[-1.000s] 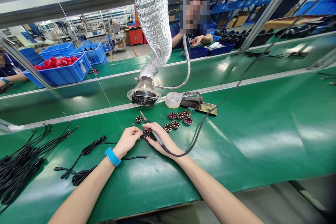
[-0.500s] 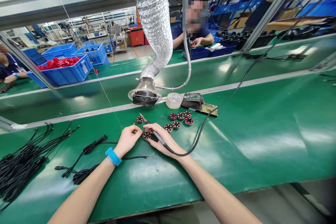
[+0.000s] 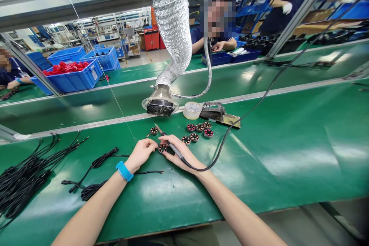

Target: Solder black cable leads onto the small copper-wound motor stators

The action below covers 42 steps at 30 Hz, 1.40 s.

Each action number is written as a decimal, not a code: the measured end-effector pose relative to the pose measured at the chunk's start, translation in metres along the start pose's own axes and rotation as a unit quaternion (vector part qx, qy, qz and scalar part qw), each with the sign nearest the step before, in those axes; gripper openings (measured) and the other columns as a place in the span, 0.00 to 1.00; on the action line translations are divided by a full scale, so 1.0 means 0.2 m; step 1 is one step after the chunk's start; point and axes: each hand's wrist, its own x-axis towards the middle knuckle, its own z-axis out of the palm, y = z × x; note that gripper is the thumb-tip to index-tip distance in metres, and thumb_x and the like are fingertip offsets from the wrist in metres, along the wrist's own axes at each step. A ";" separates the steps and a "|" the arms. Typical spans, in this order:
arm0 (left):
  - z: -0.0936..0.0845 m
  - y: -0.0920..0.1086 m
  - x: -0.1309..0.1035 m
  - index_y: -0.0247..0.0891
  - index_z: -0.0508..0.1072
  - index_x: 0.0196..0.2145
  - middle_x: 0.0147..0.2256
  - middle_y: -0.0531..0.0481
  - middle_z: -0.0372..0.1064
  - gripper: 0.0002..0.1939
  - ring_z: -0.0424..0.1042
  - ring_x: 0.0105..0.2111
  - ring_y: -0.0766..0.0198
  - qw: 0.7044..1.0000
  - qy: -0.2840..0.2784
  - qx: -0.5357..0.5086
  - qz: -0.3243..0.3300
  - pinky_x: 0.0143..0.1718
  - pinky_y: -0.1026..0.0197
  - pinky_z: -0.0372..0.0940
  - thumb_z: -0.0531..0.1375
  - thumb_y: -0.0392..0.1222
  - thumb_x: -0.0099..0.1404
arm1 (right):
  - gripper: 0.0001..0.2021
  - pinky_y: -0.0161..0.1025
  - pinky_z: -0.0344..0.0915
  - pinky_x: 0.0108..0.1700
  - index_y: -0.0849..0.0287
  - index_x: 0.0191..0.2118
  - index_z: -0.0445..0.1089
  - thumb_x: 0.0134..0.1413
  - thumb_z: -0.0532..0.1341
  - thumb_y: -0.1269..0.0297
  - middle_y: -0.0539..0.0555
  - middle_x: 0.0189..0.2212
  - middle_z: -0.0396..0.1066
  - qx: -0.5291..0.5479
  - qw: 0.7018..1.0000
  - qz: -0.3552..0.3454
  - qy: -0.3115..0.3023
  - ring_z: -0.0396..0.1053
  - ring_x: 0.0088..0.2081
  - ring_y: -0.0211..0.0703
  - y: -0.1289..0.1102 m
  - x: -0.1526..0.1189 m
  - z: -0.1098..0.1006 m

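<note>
The wound ring [image 3: 162, 148] sits between both hands' fingertips, open face up, just right of the left hand [image 3: 142, 154], whose fingers pinch narrowly at its edge, on what I cannot tell. The right hand [image 3: 181, 152], thumb beside the ring, grips a soldering iron [image 3: 175, 150] slanting away to the upper left, its tip beyond the ring.

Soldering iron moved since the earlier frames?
No, no visible shift either way: the soldering iron in the right hand keeps its place against the fan; the whole view drifted slightly.
</note>
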 end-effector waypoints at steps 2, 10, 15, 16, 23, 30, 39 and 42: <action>-0.01 0.02 -0.01 0.35 0.73 0.30 0.23 0.56 0.63 0.12 0.57 0.22 0.68 1.000 0.019 -0.008 -0.013 0.27 0.64 0.52 0.58 0.48 0.61 | 0.26 0.42 0.67 0.52 0.49 0.58 0.66 0.56 0.62 0.77 0.52 0.44 0.68 0.001 1.000 0.002 0.001 0.70 0.46 0.43 0.00 0.00 0.00; 0.02 0.02 -0.08 0.37 0.74 0.30 0.22 0.57 0.62 0.18 0.60 0.23 0.66 0.979 -0.007 0.196 0.048 0.26 0.63 0.51 0.67 0.56 0.54 | 0.25 0.43 0.67 0.52 0.49 0.57 0.67 0.56 0.62 0.77 0.52 0.44 0.68 -0.008 1.000 0.007 0.026 0.70 0.46 0.43 0.03 0.00 -0.01; 0.06 -0.01 -0.09 0.37 0.74 0.29 0.24 0.54 0.68 0.14 0.63 0.25 0.65 0.976 0.002 0.203 0.082 0.28 0.63 0.55 0.61 0.51 0.62 | 0.25 0.44 0.68 0.52 0.50 0.58 0.66 0.57 0.63 0.75 0.52 0.44 0.67 -0.011 1.000 -0.002 0.026 0.69 0.47 0.44 0.04 0.00 -0.01; 0.06 -0.01 -0.09 0.37 0.74 0.28 0.25 0.53 0.69 0.14 0.63 0.25 0.65 0.978 -0.002 0.193 0.082 0.29 0.63 0.55 0.59 0.50 0.63 | 0.24 0.44 0.68 0.52 0.50 0.58 0.66 0.57 0.63 0.75 0.52 0.44 0.68 -0.012 1.000 -0.004 0.027 0.70 0.47 0.44 0.04 0.00 -0.01; 0.05 0.01 -0.04 0.36 0.77 0.26 0.23 0.50 0.71 0.11 0.67 0.27 0.62 1.000 -0.006 0.018 0.010 0.34 0.61 0.61 0.61 0.47 0.56 | 0.22 0.43 0.68 0.51 0.50 0.57 0.67 0.58 0.63 0.73 0.53 0.44 0.68 -0.018 1.000 -0.004 0.023 0.70 0.46 0.44 0.03 0.01 -0.01; 0.05 0.04 -0.07 0.33 0.78 0.28 0.22 0.52 0.69 0.15 0.51 0.18 0.72 0.991 0.043 -0.101 -0.078 0.20 0.64 0.44 0.64 0.50 0.52 | 0.21 0.44 0.68 0.51 0.51 0.57 0.67 0.58 0.63 0.72 0.53 0.43 0.67 -0.016 1.000 -0.003 0.026 0.69 0.46 0.44 0.04 0.00 0.00; 0.04 0.05 -0.07 0.34 0.74 0.24 0.18 0.56 0.62 0.22 0.46 0.16 0.74 0.993 0.025 -0.054 -0.098 0.19 0.63 0.40 0.65 0.59 0.56 | 0.23 0.45 0.69 0.51 0.51 0.57 0.66 0.57 0.62 0.73 0.53 0.43 0.68 -0.014 0.999 -0.010 0.041 0.70 0.45 0.44 0.06 0.01 0.02; 0.06 0.05 -0.07 0.35 0.73 0.22 0.17 0.56 0.62 0.19 0.52 0.17 0.72 0.995 0.034 -0.041 -0.084 0.22 0.63 0.46 0.66 0.54 0.55 | 0.23 0.44 0.69 0.51 0.50 0.58 0.65 0.58 0.62 0.73 0.53 0.44 0.68 -0.014 0.999 -0.009 0.039 0.70 0.46 0.44 0.06 0.00 0.02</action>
